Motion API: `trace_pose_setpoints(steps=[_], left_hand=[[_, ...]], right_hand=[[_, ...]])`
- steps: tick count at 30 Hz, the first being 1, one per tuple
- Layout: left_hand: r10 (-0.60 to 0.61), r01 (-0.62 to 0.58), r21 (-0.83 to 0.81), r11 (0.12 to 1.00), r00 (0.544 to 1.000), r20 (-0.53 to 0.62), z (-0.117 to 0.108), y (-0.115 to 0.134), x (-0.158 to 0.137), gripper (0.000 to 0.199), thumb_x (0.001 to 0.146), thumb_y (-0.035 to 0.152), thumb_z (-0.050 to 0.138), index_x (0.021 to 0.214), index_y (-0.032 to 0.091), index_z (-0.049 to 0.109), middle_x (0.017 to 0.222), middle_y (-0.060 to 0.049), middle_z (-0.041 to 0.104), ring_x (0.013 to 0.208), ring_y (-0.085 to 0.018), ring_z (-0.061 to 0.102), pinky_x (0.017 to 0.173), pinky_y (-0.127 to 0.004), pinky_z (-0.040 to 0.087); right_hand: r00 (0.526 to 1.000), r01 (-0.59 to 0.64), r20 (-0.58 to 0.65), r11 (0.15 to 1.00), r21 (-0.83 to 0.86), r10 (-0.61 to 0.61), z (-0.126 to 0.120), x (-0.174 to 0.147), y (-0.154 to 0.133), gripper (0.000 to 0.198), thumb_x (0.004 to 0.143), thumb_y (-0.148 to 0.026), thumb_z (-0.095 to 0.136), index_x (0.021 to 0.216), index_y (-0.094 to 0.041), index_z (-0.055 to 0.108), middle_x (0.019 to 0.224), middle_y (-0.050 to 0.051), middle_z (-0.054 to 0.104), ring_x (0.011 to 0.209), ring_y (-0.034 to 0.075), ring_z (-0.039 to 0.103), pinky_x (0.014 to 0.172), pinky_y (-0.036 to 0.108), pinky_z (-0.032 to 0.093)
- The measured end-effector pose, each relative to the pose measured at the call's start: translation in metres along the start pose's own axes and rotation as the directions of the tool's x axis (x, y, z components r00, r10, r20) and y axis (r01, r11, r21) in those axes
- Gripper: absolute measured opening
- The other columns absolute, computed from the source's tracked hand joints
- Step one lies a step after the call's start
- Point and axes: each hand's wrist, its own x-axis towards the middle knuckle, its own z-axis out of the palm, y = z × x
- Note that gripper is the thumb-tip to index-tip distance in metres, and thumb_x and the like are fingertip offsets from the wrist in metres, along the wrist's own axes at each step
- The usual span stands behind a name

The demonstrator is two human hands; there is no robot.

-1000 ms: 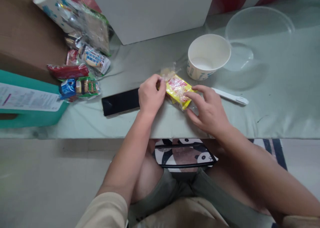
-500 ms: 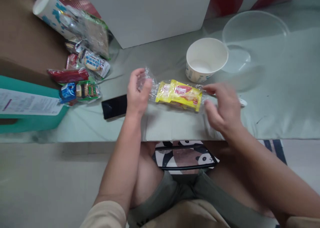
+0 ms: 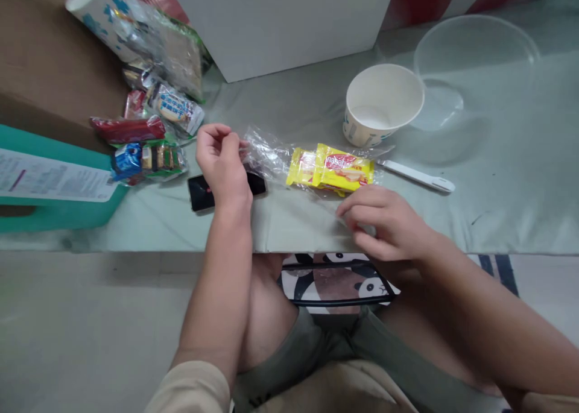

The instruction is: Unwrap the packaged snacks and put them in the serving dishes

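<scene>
A clear plastic bag [image 3: 270, 154] lies stretched across the cloth, with yellow snack packets [image 3: 346, 167] inside its right part. Its crumpled left end is pinched between the thumb and fingers of my left hand [image 3: 225, 166], above a dark phone [image 3: 202, 194] that the wrist partly covers. My right hand [image 3: 389, 220] is at the bag's lower right, its fingers curled around a thin fold of the film. A white utility knife [image 3: 418, 175] rests just right of the packets, apart from both hands.
Behind the packets stands a white paper bucket [image 3: 382, 102], beside a clear round plastic lid [image 3: 474, 21]. Wrapped snacks [image 3: 174, 108] and a patterned paper cup [image 3: 99, 18] are piled at the left, by a green carton [image 3: 97, 217]. A white box [image 3: 289, 21] stands at the back.
My left hand has moved left, drawing out the bag's end. My right hand has come down and left from the bag's right end, uncovering the utility knife.
</scene>
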Motion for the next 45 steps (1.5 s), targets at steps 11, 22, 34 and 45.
trace_pose_setpoints(steps=[11,22,34,45], left_hand=[[-0.186,0.063,0.35,0.935,0.925,0.332,-0.014,0.0,-0.011,0.041,0.073,0.049,0.087,0.089,0.022,0.06,0.081,-0.002,0.061,0.082,-0.02,0.065,0.068,-0.029,0.052],[-0.464,0.086,0.563,0.822,0.673,0.575,-0.032,0.029,-0.023,0.019,0.074,0.021,0.066,0.056,0.019,0.061,0.054,0.0,0.056,0.051,-0.013,0.049,0.049,-0.026,0.036],[-0.565,0.791,-0.091,0.605,0.507,0.651,-0.016,0.041,-0.035,0.014,0.075,0.032,0.054,0.076,0.022,0.064,0.106,-0.007,0.077,0.113,-0.031,0.071,0.09,-0.046,0.062],[-0.579,0.81,-0.33,0.484,0.58,0.573,-0.015,0.028,-0.019,0.009,0.07,0.028,0.058,0.067,0.021,0.054,0.096,-0.004,0.079,0.122,-0.038,0.069,0.095,-0.062,0.059]], right_hand=[[0.897,-0.358,-0.376,0.882,-0.307,0.234,0.017,0.013,0.016,0.023,0.093,-0.027,0.055,0.102,-0.024,0.076,0.101,0.01,0.075,0.092,0.025,0.067,0.083,0.042,0.052],[0.929,-0.361,-0.232,0.851,-0.382,0.29,0.031,0.033,0.018,0.054,0.086,-0.033,0.064,0.138,-0.022,0.056,0.144,0.018,0.056,0.133,0.039,0.051,0.104,0.056,0.044],[0.915,-0.369,-0.31,0.845,-0.387,0.257,0.038,0.039,0.028,0.063,0.081,-0.035,0.068,0.141,-0.023,0.054,0.143,0.018,0.059,0.129,0.04,0.056,0.102,0.057,0.047],[0.854,-0.21,-0.52,0.936,-0.284,0.034,0.018,0.027,0.032,0.046,0.079,-0.021,0.065,0.124,-0.025,0.068,0.121,0.009,0.077,0.105,0.028,0.075,0.088,0.04,0.062]])
